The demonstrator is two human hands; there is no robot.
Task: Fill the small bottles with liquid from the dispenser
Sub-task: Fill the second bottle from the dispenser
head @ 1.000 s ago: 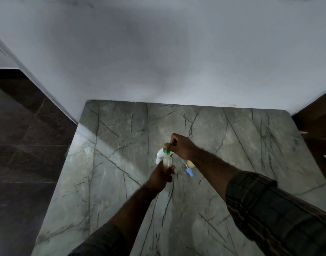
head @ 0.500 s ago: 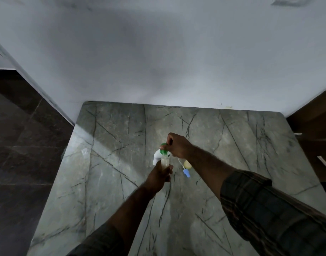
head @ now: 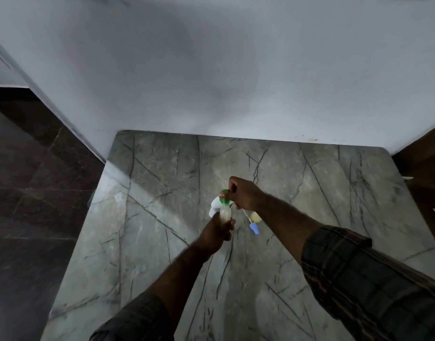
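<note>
Head view: left hand (head: 217,232) grips the small bottle (head: 225,214) mid-body, right hand (head: 244,195) pinches the dispenser (head: 223,195); looks light, probably slippery plastic.

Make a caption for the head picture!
Left hand holds a bottle while right hand grips its green cap over a table.

Plain domestic-looking room: veined grey marble tabletop (head: 162,193) against a bare white wall (head: 211,70), dark tiled floor (head: 27,193).

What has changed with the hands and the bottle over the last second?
Nothing visible. The left hand still grips the small bottle upright above the table, and the right hand still holds the green-topped dispenser at its mouth.
</note>
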